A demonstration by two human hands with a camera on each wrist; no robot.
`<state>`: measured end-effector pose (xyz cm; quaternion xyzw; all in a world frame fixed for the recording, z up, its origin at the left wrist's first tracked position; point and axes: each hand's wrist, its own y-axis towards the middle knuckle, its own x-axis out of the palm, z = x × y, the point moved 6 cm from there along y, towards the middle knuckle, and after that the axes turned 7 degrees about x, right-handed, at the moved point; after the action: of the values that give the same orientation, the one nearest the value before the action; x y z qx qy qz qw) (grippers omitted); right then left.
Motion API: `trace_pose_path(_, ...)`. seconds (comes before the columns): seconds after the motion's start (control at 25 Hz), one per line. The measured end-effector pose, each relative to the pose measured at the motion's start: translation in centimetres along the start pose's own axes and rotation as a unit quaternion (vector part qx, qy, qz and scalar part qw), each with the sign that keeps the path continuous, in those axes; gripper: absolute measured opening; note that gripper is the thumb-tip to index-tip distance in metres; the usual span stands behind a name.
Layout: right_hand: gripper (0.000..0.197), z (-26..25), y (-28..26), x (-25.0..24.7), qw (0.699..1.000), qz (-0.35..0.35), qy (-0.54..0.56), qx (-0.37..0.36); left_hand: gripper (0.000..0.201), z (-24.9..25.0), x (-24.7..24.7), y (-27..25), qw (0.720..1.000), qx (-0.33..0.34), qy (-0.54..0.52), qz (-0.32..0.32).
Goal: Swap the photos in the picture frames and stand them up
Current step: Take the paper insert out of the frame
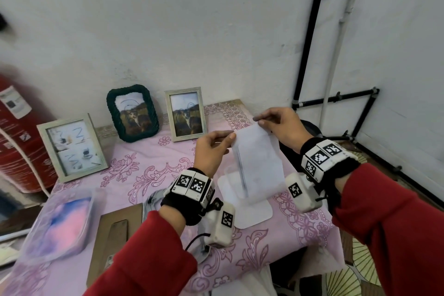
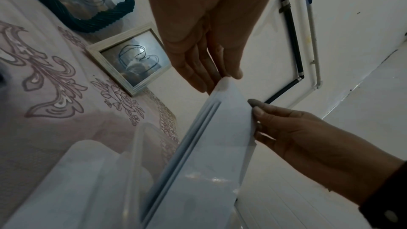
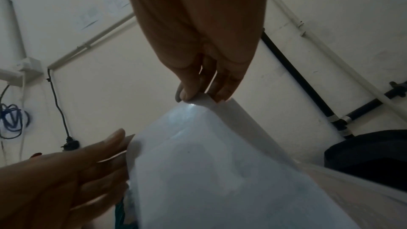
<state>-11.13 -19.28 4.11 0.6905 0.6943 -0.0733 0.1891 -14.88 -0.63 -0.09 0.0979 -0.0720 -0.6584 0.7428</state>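
no words, brand names or numbers are showing clearly enough to read in any view. the white label on the red cylinder at the left edge is carrying print, but it is blurring out. the wrist bands are wearing black-and-white square code markers, with no letters. the papers on the wall in the right wrist view are staying too faint to make out.

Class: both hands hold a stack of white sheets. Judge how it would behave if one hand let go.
The sheets look thin, so probably light and floppy. Each hand pinches only a top corner, so released, the stack would likely sag. Its layers show separately, so they may fan or slip apart.
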Motion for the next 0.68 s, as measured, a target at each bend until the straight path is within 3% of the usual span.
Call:
trace_pose_path(0.12,0.017,-1.5,-0.2,0.2,0.999,-0.001,0.044,-0.022,0.019,0.3,-0.3,-0.4,1.000,0.001,0.026,-0.013)
trace_pose_path(0.24,0.016,-2.5,-0.3,0.5,0.998,0.003,0.058,-0.026,0.022,1.0,-1.5,-0.7,1.000,0.012,0.001,0.026)
trace_pose_path(0.48,0.021,-3.9,-1.5,2.3,0.999,-0.013,0.001,-0.039,0.013,4.9,-4.8,-0.8,0.993,0.096,-0.023,0.068)
trace_pose_path(0.68,0.013,-6.2,-2.4,4.9,0.996,-0.053,0.060,-0.037,0.017,6.7,-8.2,-1.7,0.981,0.152,0.000,0.120)
